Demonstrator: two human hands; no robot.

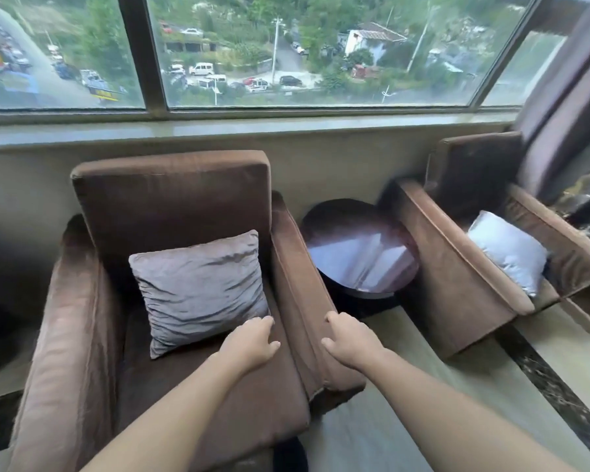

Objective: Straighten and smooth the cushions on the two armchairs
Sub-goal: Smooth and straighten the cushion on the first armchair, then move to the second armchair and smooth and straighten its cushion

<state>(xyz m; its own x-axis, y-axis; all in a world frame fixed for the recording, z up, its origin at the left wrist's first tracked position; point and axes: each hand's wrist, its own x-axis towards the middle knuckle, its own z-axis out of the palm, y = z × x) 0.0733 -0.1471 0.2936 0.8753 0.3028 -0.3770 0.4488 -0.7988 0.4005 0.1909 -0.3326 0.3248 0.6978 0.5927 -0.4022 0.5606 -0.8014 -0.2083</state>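
A brown armchair stands below the window, seen from above. A wrinkled grey cushion leans upright against its backrest, a little tilted. My left hand hovers over the seat, its fingertips at the cushion's lower right corner, holding nothing. My right hand is over the chair's right armrest, fingers loosely bent, empty. A second brown armchair stands at the right, with a pale grey cushion lying slanted on its seat.
A round dark side table with a glossy top stands between the two armchairs. The windowsill runs behind them. A dark curtain hangs at the far right. Pale floor lies in front of the chairs.
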